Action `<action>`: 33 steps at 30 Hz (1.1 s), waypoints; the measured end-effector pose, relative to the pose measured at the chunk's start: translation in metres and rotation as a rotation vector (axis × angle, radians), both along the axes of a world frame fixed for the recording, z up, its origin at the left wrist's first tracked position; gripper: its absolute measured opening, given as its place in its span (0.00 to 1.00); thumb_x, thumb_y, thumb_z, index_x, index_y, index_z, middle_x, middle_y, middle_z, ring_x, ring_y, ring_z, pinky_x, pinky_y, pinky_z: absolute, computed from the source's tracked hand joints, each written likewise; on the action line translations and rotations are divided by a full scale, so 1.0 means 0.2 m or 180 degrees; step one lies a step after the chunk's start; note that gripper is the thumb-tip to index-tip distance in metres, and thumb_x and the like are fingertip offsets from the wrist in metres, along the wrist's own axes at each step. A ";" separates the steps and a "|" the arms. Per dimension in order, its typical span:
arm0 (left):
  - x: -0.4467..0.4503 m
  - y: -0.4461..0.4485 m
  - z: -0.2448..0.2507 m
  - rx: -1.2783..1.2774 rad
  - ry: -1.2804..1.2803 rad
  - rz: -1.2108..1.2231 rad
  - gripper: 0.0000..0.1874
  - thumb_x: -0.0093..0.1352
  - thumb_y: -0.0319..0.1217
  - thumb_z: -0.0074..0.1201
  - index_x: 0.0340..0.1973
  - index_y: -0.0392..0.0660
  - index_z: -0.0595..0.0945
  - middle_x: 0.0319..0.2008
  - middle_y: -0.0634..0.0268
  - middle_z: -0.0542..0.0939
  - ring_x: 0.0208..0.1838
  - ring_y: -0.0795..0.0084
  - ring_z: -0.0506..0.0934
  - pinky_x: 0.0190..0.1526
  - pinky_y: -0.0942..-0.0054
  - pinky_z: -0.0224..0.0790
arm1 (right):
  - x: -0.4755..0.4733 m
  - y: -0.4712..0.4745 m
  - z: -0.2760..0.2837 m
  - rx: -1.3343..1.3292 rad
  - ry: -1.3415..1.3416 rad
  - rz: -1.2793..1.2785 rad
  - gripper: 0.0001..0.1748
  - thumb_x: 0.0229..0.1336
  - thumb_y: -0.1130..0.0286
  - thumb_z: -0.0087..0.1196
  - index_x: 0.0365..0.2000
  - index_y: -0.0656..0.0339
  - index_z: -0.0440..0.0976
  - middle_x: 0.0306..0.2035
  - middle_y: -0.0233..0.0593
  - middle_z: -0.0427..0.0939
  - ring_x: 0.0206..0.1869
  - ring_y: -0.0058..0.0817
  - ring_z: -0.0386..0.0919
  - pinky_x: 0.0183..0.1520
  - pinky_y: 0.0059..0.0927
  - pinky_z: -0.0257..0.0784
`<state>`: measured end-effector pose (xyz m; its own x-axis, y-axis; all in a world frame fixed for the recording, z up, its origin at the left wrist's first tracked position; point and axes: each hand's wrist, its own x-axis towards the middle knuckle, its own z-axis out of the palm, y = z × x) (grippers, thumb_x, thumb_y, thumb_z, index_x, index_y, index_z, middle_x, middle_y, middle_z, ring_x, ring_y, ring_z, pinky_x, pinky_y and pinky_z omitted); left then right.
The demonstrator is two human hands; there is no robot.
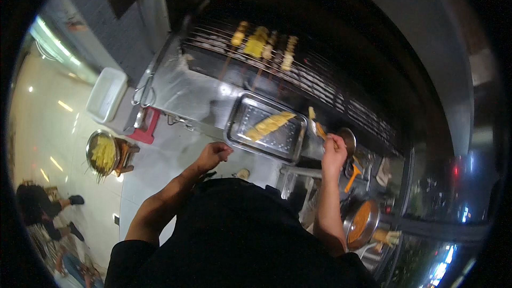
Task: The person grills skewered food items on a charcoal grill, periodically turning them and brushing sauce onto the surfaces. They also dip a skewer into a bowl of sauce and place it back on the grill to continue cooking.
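Observation:
My right hand (334, 152) grips a brush (319, 129) with an orange-brown handle, its pale bristles pointing up and left towards the grill. My left hand (215, 156) is near the lower left corner of a steel tray (262, 153); its fingers are curled, and whether they pinch anything does not show. A long yellow piece of food (270, 126) lies slantwise across the tray's perforated insert. Beyond the tray, several skewers of food (256, 43) rest on the grill grate (316, 78), their sticks pointing towards me.
Tongs (144, 92) lie at the counter's left end, near a white tub (107, 95). A bowl of skewered yellow food (103, 154) stands on a wooden stool. On the right are an orange-handled tool (353, 176) and a pan of orange-red sauce (361, 224). People sit at lower left.

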<state>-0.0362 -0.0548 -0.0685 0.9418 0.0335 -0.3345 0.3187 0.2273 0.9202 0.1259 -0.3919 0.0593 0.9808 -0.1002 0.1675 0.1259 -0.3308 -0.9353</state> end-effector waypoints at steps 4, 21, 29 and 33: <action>0.02 -0.05 0.10 0.0384 0.0364 -0.0267 0.12 0.68 0.35 0.56 0.32 0.37 0.79 0.25 0.67 0.77 0.28 0.79 0.73 0.32 0.77 0.66 | -0.07 0.07 0.06 -0.0622 0.0201 -0.0198 0.10 0.58 0.69 0.55 0.35 0.66 0.77 0.29 0.38 0.79 0.37 0.25 0.75 0.42 0.27 0.68; -0.03 -0.10 -0.09 0.0377 0.0395 -0.0201 0.13 0.68 0.35 0.56 0.32 0.35 0.79 0.23 0.66 0.78 0.26 0.77 0.74 0.30 0.76 0.67 | -0.11 0.46 -0.08 -0.2640 0.0150 0.0821 0.09 0.51 0.60 0.55 0.30 0.49 0.80 0.31 0.37 0.82 0.45 0.42 0.72 0.45 0.48 0.61; -0.02 -0.10 -0.07 0.0446 0.0363 -0.0143 0.13 0.67 0.35 0.56 0.31 0.35 0.79 0.23 0.66 0.78 0.26 0.77 0.74 0.30 0.76 0.67 | -0.29 0.50 -0.03 -0.2587 -0.0039 0.1206 0.08 0.48 0.62 0.56 0.29 0.49 0.81 0.30 0.35 0.79 0.43 0.39 0.71 0.45 0.47 0.60; -0.02 -0.10 -0.07 0.0373 0.0363 -0.0029 0.13 0.67 0.35 0.58 0.32 0.35 0.79 0.22 0.67 0.76 0.26 0.78 0.73 0.30 0.76 0.67 | -0.33 0.49 -0.03 -0.2566 -0.0096 0.1202 0.07 0.47 0.61 0.56 0.28 0.49 0.80 0.30 0.34 0.79 0.43 0.39 0.71 0.44 0.46 0.61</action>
